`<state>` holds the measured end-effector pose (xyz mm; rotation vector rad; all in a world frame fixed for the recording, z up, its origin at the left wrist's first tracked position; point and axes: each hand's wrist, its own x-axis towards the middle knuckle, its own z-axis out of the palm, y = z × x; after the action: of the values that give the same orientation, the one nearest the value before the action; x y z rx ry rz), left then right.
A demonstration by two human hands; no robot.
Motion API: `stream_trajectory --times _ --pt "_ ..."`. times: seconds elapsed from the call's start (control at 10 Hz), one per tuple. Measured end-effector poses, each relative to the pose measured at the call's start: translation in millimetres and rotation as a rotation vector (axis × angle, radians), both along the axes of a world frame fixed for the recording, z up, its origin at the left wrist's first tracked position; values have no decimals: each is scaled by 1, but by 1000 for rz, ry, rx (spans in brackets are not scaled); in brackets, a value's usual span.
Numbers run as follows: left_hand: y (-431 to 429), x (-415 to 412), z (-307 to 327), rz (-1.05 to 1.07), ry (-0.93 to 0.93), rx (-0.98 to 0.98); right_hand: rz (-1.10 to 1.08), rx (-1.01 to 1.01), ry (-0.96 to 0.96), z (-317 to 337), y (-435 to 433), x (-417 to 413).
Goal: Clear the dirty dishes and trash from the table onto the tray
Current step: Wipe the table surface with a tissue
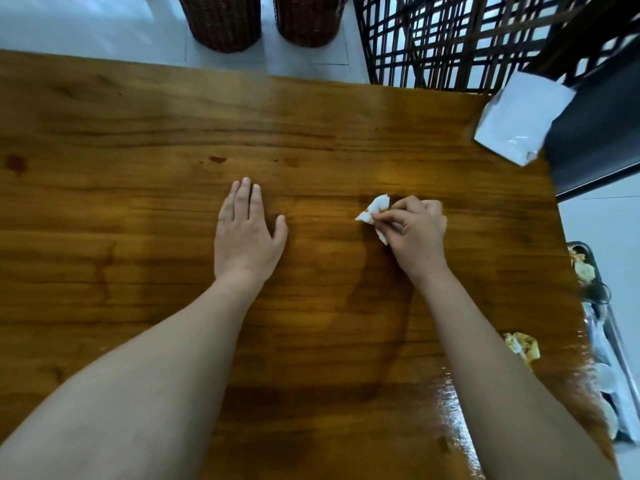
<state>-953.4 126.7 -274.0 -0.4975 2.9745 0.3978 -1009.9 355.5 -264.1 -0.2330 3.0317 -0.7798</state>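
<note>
**Clerk:** Hands, count and state?

**Checker:** Two, both bare. Left hand [244,233]: lying flat on the table [138,133], fingers straight and together, thumb spread, holding nothing. Right hand [417,230]: fingers curled, pinching one white napkin [375,209] at the tabletop, right of centre.

**Clerk:** Napkins in all?

**Checker:** One in the right hand: thin, creased paper with a faint orange stain. One more crumpled napkin [523,346], yellow-stained and wadded, lying loose near the table's right edge. Further stained wads sit in the tray [609,327]; how many, I cannot tell.

**Clerk:** Tray?

**Checker:** One, metal-looking, with a dark rim, just beyond the table's right edge. Its other contents are pale and blurred.

**Clerk:** Table?

**Checker:** One. Rectangular, glossy varnished wood with strong grain. Two dark spots: a small spot [217,159] beyond the left hand and a large spot [15,164] far left.

**Clerk:** Remainder?

**Checker:** One white packet [519,123], flat-sided, overhanging the far right corner. Two woven baskets, round and dark brown: a left basket [221,19] and a right basket [308,15]. One dark lattice screen [450,39].
</note>
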Motion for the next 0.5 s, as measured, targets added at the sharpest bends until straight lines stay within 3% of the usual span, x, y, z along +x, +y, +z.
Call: stream_trajectory --times 0.3,0.5 --pt "0 0 0 8 8 11 -48 55 -20 2 1 -37" --pt "1 1 1 3 1 5 -35 0 -38 2 21 -7"
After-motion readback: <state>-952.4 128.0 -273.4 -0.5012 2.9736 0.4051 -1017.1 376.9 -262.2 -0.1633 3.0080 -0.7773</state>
